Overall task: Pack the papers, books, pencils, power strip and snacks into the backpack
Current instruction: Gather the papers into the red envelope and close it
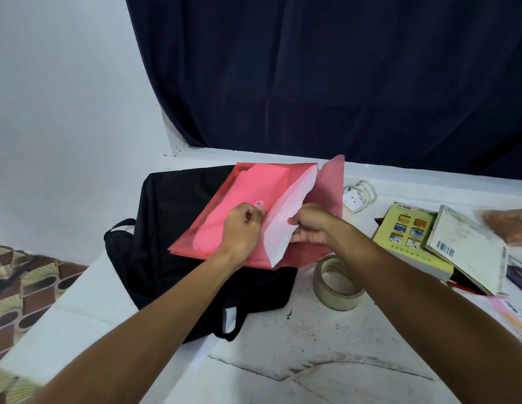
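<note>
A black backpack [166, 228] lies flat on the white table. On top of it rests a red translucent folder [224, 205] with its flap [329, 185] open to the right. White papers [286, 217] stick halfway out of the folder's mouth. My left hand [243, 228] pinches the folder's front edge near its snap button. My right hand [310, 224] grips the papers' outer edge. To the right lie a white power strip [354, 196], a yellow book [405, 231], a worn white book [469, 249], a red pencil [462, 287] and an orange snack bag [510, 223].
A roll of clear tape [337, 282] stands just right of the backpack, under my right forearm. Pink papers [510, 313] lie at the table's right edge. A dark curtain [341, 77] hangs behind. A patterned cloth [23, 281] is left of the table.
</note>
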